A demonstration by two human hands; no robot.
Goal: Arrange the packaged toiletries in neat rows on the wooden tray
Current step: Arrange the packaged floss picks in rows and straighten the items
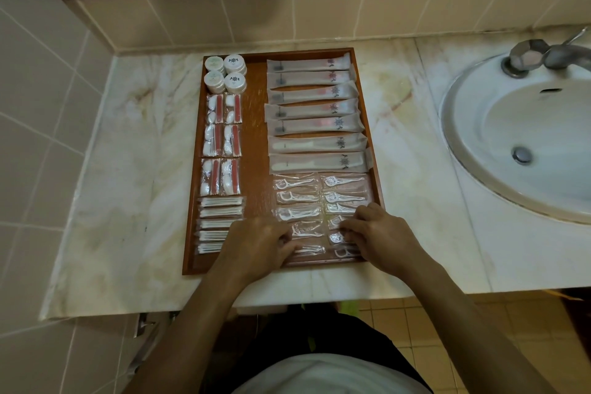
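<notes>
Both hands work the wooden tray's (256, 150) near end: left hand (260, 245) and right hand (374, 233), fingers curled, each pinch a floss pick packet (308, 249) lying crosswise between them, long axis left-right, the left hand nearer it.

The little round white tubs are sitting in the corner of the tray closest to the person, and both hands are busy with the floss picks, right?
Not quite. The head view shows the round white tubs in the tray's far left corner, by the wall. Both the left hand and right hand are at the floss picks.
</notes>
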